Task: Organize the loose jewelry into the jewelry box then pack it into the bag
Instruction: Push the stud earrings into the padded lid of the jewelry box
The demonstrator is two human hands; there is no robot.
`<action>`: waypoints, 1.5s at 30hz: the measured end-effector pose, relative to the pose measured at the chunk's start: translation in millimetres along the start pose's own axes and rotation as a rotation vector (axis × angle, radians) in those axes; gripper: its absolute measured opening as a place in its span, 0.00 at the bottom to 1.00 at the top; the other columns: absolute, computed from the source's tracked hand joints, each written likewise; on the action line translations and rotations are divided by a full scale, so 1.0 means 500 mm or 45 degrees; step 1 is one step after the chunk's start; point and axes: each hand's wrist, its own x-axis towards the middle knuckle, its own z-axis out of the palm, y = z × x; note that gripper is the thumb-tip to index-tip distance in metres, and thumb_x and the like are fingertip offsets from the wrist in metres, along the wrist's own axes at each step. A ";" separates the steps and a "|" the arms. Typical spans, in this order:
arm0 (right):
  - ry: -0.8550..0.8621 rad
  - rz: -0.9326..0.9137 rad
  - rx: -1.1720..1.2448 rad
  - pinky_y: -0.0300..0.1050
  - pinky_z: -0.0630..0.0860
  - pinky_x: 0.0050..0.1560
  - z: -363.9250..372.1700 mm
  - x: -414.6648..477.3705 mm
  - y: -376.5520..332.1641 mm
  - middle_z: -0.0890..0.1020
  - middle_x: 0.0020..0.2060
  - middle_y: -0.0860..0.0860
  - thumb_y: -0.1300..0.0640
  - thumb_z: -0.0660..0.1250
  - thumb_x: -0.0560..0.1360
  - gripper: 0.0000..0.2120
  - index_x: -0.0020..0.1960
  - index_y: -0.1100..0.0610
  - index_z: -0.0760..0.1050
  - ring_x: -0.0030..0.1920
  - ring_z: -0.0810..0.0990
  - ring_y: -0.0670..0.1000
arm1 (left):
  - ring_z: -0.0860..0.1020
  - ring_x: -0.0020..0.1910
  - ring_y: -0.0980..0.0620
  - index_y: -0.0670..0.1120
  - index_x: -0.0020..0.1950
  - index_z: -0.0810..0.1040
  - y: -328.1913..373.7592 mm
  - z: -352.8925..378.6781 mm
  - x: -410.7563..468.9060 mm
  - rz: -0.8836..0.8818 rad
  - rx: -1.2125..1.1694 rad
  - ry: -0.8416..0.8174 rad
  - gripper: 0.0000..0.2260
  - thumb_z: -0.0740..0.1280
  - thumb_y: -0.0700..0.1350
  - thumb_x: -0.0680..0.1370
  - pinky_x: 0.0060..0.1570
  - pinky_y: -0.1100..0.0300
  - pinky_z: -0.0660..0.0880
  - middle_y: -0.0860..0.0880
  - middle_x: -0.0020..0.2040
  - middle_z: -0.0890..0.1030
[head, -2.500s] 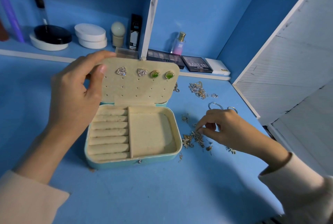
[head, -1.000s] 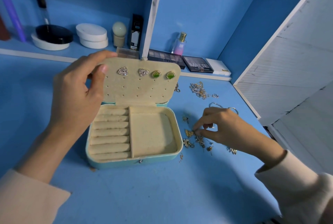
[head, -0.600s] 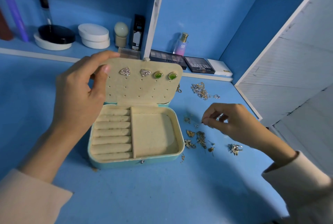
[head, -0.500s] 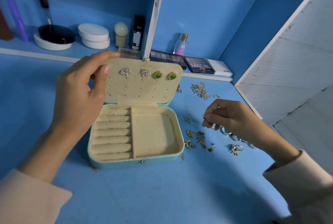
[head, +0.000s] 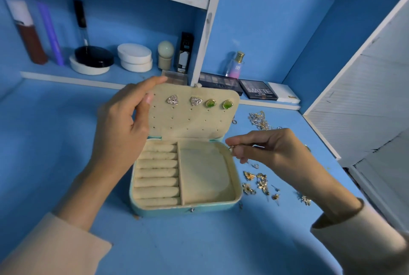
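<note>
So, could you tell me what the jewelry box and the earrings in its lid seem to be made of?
Jewelry box: teal shell, probably faux leather by its faint grain; beige lining matte, like velvet or suede. Earrings: likely gold-toned metal with shiny rims, two with clear stones, two with green ones.

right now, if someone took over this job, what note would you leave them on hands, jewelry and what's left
Left hand holds the lid of the jewelry box upright. Right hand pinches a small gold piece by the box's right rim.
Done: four earrings pinned in the lid's top row.
Left: loose jewelry on the table right of the box, chains further back; load them, close the box, pack it. No bag in view.
</note>
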 end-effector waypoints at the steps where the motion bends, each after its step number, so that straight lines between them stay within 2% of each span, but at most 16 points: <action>1: 0.011 -0.045 0.002 0.31 0.73 0.39 0.012 0.005 -0.009 0.84 0.32 0.46 0.62 0.70 0.72 0.07 0.47 0.53 0.83 0.32 0.78 0.42 | 0.74 0.43 0.52 0.44 0.65 0.75 0.001 0.002 -0.001 -0.005 -0.009 -0.007 0.16 0.58 0.35 0.79 0.45 0.60 0.71 0.47 0.49 0.80; 3: 0.034 -0.146 0.014 0.30 0.70 0.32 0.043 0.021 -0.032 0.81 0.28 0.44 0.62 0.70 0.72 0.06 0.46 0.53 0.83 0.28 0.76 0.41 | 0.75 0.45 0.53 0.45 0.65 0.75 0.002 0.001 0.000 -0.013 -0.007 -0.006 0.18 0.58 0.32 0.78 0.46 0.69 0.69 0.55 0.53 0.78; 5: 0.077 -0.266 -0.021 0.41 0.72 0.32 0.076 0.043 -0.050 0.81 0.29 0.49 0.60 0.71 0.71 0.05 0.44 0.51 0.83 0.31 0.77 0.51 | 0.74 0.40 0.52 0.47 0.66 0.75 0.002 -0.002 0.002 -0.038 -0.005 0.016 0.19 0.58 0.33 0.78 0.41 0.71 0.68 0.58 0.51 0.78; 6: 0.114 -0.320 -0.065 0.43 0.71 0.34 0.089 0.052 -0.056 0.81 0.30 0.51 0.59 0.72 0.71 0.04 0.43 0.50 0.83 0.33 0.78 0.54 | 0.73 0.36 0.50 0.50 0.65 0.74 0.004 0.000 0.001 -0.058 -0.013 0.025 0.19 0.58 0.34 0.78 0.39 0.69 0.68 0.57 0.47 0.78; 7: 0.153 -0.376 -0.098 0.39 0.70 0.32 0.103 0.064 -0.062 0.80 0.29 0.53 0.58 0.72 0.71 0.03 0.42 0.50 0.83 0.32 0.77 0.53 | 0.72 0.35 0.50 0.52 0.65 0.72 0.005 0.000 0.002 -0.076 -0.014 0.034 0.19 0.57 0.36 0.79 0.37 0.68 0.67 0.56 0.43 0.77; 9: 0.213 -0.447 -0.122 0.30 0.66 0.30 0.129 0.088 -0.073 0.78 0.25 0.51 0.58 0.72 0.71 0.02 0.42 0.52 0.83 0.26 0.75 0.45 | 0.73 0.36 0.50 0.52 0.64 0.71 0.005 -0.002 0.001 -0.085 -0.026 0.041 0.17 0.58 0.36 0.79 0.37 0.68 0.67 0.57 0.41 0.76; 11: 0.266 -0.491 -0.151 0.29 0.66 0.31 0.150 0.106 -0.082 0.75 0.21 0.45 0.59 0.71 0.73 0.03 0.44 0.53 0.83 0.24 0.73 0.42 | 0.75 0.40 0.51 0.47 0.64 0.72 0.005 -0.001 0.000 -0.072 -0.045 0.032 0.16 0.58 0.35 0.79 0.40 0.69 0.68 0.58 0.43 0.76; 14: 0.342 -0.546 -0.233 0.39 0.71 0.33 0.176 0.122 -0.086 0.74 0.22 0.42 0.58 0.69 0.74 0.06 0.47 0.50 0.83 0.24 0.72 0.45 | 0.77 0.43 0.52 0.48 0.62 0.71 0.003 -0.001 0.001 -0.035 -0.063 0.033 0.15 0.58 0.34 0.78 0.43 0.66 0.71 0.51 0.46 0.80; 16: 0.385 -0.557 -0.256 0.46 0.74 0.34 0.184 0.127 -0.088 0.75 0.22 0.44 0.57 0.69 0.74 0.07 0.47 0.48 0.83 0.25 0.72 0.47 | 0.78 0.45 0.57 0.49 0.61 0.71 0.003 0.000 0.002 -0.040 -0.079 0.029 0.16 0.58 0.33 0.77 0.45 0.73 0.71 0.54 0.49 0.79; 18: 0.403 -0.547 -0.258 0.47 0.75 0.34 0.187 0.130 -0.090 0.75 0.22 0.46 0.57 0.69 0.74 0.07 0.48 0.48 0.83 0.25 0.72 0.49 | 0.77 0.47 0.60 0.47 0.61 0.72 0.003 -0.001 0.001 -0.048 -0.082 0.027 0.16 0.58 0.32 0.76 0.46 0.76 0.69 0.55 0.50 0.78; 24: 0.425 -0.532 -0.266 0.43 0.71 0.33 0.189 0.131 -0.092 0.72 0.20 0.46 0.57 0.69 0.73 0.06 0.45 0.48 0.83 0.25 0.72 0.50 | 0.78 0.45 0.56 0.51 0.60 0.70 0.003 0.002 0.002 -0.044 -0.101 0.038 0.16 0.58 0.34 0.77 0.44 0.65 0.73 0.55 0.49 0.78; 30: 0.552 -0.590 -0.291 0.34 0.65 0.29 0.197 0.129 -0.092 0.67 0.18 0.42 0.56 0.70 0.72 0.03 0.43 0.51 0.83 0.25 0.70 0.46 | 0.79 0.48 0.58 0.51 0.60 0.71 0.005 -0.001 0.000 -0.063 -0.147 0.009 0.17 0.60 0.34 0.75 0.49 0.64 0.75 0.54 0.50 0.80; 34: 0.735 -0.669 -0.429 0.43 0.70 0.28 0.205 0.127 -0.096 0.64 0.20 0.40 0.52 0.67 0.69 0.04 0.42 0.51 0.79 0.24 0.68 0.46 | 0.79 0.49 0.59 0.45 0.59 0.74 0.009 0.000 -0.001 -0.037 -0.143 0.012 0.14 0.63 0.36 0.75 0.50 0.64 0.75 0.55 0.50 0.79; 38: 0.823 -0.790 -0.604 0.42 0.69 0.24 0.201 0.125 -0.105 0.62 0.25 0.38 0.56 0.69 0.69 0.04 0.43 0.54 0.77 0.23 0.72 0.53 | 0.78 0.48 0.61 0.43 0.58 0.75 0.009 0.002 0.002 -0.015 -0.099 0.044 0.12 0.63 0.35 0.75 0.49 0.69 0.74 0.59 0.48 0.79; 43: 0.839 -0.863 -0.680 0.41 0.68 0.22 0.196 0.124 -0.099 0.69 0.24 0.44 0.58 0.70 0.69 0.02 0.41 0.55 0.80 0.21 0.70 0.53 | 0.78 0.46 0.61 0.42 0.57 0.76 0.006 0.002 0.004 -0.009 -0.086 0.074 0.12 0.63 0.34 0.75 0.49 0.71 0.74 0.57 0.48 0.79; 45: 0.827 -0.848 -0.699 0.41 0.68 0.22 0.194 0.124 -0.097 0.68 0.23 0.45 0.57 0.70 0.69 0.02 0.41 0.54 0.80 0.21 0.70 0.52 | 0.79 0.45 0.60 0.42 0.57 0.76 0.004 0.002 0.004 -0.018 -0.100 0.082 0.11 0.64 0.35 0.76 0.47 0.69 0.75 0.56 0.48 0.79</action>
